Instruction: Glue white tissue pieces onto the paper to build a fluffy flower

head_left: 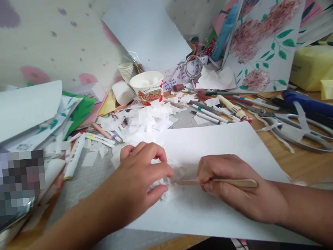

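Wooden stick (236,182) crosses the right hand (238,197), tip apparently near the left hand (140,176).

A pale wall (68,42) with pink and purple blotches and small grey spots spans the far side. Before it stands a wooden desk (312,163), its brown surface showing at right and along the near edge, under soft, cool light.

Pale purple sheet (171,78) behind the bowl (151,90) has blue handwritten numbers on it, and I can make out 4:00 and 7:00, rest's kinda iffy. Bowl's got small printing too, but it's too tiny to read.
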`<action>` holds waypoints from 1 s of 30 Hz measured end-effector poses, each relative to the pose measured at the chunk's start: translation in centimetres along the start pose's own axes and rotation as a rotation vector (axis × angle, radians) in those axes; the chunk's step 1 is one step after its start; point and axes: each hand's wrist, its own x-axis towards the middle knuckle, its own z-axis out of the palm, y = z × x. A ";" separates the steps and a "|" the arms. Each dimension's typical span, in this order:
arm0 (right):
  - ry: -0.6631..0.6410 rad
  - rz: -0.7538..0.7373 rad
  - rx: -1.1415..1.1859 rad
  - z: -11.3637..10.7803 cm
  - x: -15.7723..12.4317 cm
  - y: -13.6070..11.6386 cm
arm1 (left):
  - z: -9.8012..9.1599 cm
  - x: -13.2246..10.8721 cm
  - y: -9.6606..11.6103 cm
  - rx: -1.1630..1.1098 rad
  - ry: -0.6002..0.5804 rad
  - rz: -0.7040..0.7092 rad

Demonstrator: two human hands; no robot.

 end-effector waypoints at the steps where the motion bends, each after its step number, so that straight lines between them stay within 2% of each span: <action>1: 0.000 -0.001 0.000 0.0 0.0 0.0 | 0.0 0.0 0.0 0.001 -0.012 0.017; 10: 0.023 -0.047 0.018 0.1 -0.5 0.4 | -0.2 -0.4 0.1 0.038 -0.004 0.076; 15: 0.164 -0.042 0.103 -0.1 -1.2 0.0 | -0.7 -0.7 0.3 0.011 -0.054 0.097; 19: 0.105 -0.076 0.059 0.1 -0.9 -0.8 | -1.0 -0.7 0.3 0.000 -0.115 0.121; 27: 0.066 -0.038 0.008 1.2 -0.3 -0.6 | -1.6 -0.9 0.3 -0.033 -0.226 0.107; 30: 0.036 -0.052 0.047 0.9 -0.3 -0.7 | -2.0 -1.1 -0.3 -0.069 -0.183 0.091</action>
